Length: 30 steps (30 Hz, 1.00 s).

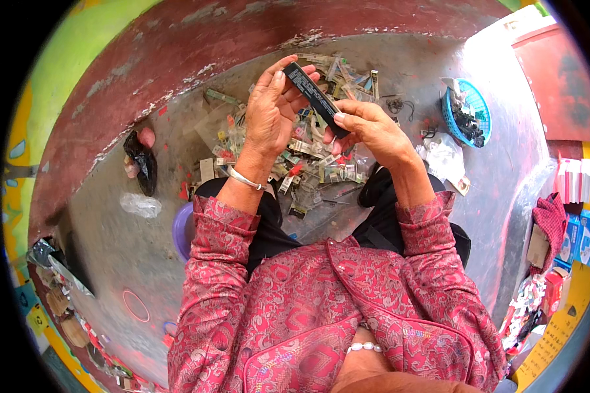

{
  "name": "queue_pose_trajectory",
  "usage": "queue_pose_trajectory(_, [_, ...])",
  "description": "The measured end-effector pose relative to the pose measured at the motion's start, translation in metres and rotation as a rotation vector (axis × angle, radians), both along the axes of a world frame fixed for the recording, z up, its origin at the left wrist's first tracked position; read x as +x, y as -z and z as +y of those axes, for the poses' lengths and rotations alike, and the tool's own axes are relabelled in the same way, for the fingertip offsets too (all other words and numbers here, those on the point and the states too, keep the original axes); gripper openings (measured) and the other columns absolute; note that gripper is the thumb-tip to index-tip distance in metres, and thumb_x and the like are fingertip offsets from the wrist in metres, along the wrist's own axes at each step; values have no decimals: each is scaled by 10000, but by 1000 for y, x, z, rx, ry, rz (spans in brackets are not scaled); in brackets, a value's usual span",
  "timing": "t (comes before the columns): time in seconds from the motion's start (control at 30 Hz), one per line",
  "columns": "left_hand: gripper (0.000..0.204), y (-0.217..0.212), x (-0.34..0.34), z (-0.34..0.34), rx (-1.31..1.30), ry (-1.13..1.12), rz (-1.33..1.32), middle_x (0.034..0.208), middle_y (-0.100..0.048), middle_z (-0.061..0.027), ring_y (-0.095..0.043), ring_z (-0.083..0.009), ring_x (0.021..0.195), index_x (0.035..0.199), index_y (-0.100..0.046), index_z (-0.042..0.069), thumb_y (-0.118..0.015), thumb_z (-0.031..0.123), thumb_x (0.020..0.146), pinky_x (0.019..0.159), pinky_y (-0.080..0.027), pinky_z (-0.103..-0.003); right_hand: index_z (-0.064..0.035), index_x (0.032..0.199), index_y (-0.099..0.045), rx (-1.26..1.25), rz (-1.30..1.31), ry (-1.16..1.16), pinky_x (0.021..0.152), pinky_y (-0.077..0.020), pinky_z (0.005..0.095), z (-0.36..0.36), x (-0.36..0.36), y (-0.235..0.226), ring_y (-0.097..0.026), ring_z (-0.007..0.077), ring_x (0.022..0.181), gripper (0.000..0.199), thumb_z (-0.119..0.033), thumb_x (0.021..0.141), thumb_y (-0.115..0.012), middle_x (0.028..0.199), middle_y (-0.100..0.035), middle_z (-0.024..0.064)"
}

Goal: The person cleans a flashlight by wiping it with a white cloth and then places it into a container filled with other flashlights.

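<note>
The slim black box (316, 99) is held up above the heap of small packets (308, 157) on the concrete floor (111, 255), raised toward the face so its printed side can be read. The left hand (269, 114) is closed around the box's upper end, thumb and fingers pinching its edges, while the right hand (367, 128) grips the lower end from beneath; holding both ends keeps the long box steady and tilted. The heap lies directly under the box, within easy reach between the knees. To the right of the box, well apart, sits a blue basket (469, 114) with dark small parts. To the box's left on the floor lies a black bag (141, 160), likely set aside.
</note>
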<state>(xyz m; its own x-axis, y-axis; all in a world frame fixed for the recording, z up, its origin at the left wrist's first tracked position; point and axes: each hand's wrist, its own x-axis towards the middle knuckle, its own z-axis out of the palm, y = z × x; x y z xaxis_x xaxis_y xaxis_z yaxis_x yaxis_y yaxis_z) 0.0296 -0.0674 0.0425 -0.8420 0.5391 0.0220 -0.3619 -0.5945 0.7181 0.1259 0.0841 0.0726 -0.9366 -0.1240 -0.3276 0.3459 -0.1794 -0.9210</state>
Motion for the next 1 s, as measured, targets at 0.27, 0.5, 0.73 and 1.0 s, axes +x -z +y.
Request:
queue_pose_trajectory(0.27, [283,3,2,6,-67,-143,69,1066,-568,-208,-583,-266,977,1140,-471,-16,-493,125,896,843,-492,-358,-25,1195,-482,179,129,140,510,-424,193,-10,3,-3,-501,67,543,359,-196,879,-486,714,-551,19])
queue_pose_trajectory(0.5, [222,16,-6,6,35,-251,-91,1046,-567,-224,-589,-279,962,1105,-468,-14,-439,93,912,792,-533,-343,-22,1168,-507,620,421,331,572,-458,257,-20,11,-9,-560,125,610,443,-126,760,-644,882,-596,125])
queue_pose_trajectory(0.73, [228,18,-8,12,44,-267,-104,1048,-563,-232,-579,-286,982,1112,-456,-11,-446,93,909,794,-535,-344,-38,1105,-560,846,586,413,596,-469,249,-16,8,1,-570,132,642,411,-102,718,-684,831,-602,95])
queue_pose_trajectory(1.0, [237,15,-6,12,85,-210,-88,1080,-551,-228,-571,-293,993,1119,-457,-2,-456,102,906,861,-499,-373,-83,1036,-581,962,757,408,531,-453,307,-13,5,11,-556,228,576,333,-110,712,-651,727,-555,97])
